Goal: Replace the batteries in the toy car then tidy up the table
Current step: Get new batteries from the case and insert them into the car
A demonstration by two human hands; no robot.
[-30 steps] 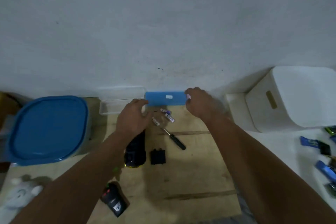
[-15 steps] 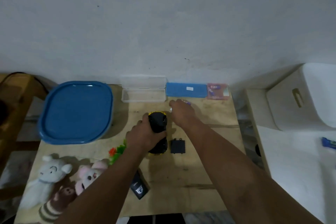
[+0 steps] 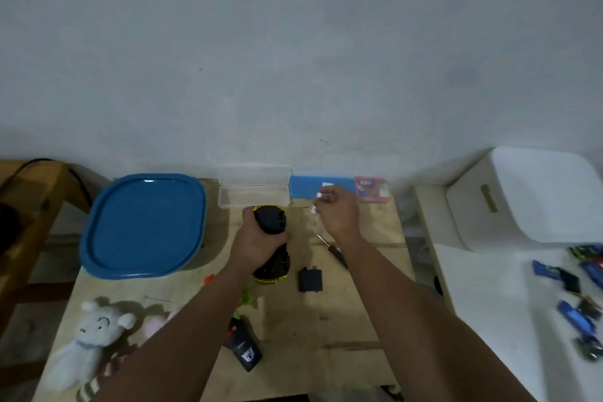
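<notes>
A black toy car (image 3: 273,245) with yellow trim lies upside down on the wooden table (image 3: 326,320), and my left hand (image 3: 257,243) grips its far half. My right hand (image 3: 336,214) hovers just right of the car and pinches small batteries (image 3: 318,202) between its fingertips. The black battery cover (image 3: 310,279) lies right of the car. A screwdriver (image 3: 332,250) with a black handle shows partly under my right wrist. Against the wall lie a blue box (image 3: 306,188) and a pink battery pack (image 3: 372,190).
A large blue lidded tub (image 3: 143,225) fills the table's far left, beside an open clear case (image 3: 254,196). Plush toys (image 3: 94,333) and a black remote (image 3: 244,349) lie near the front. A white bin (image 3: 522,196) and scattered wrappers (image 3: 577,297) sit on the right.
My left hand left the blue box, took hold of the car and moved it toward the wall. My right hand came off the box and lifted batteries from the table.
</notes>
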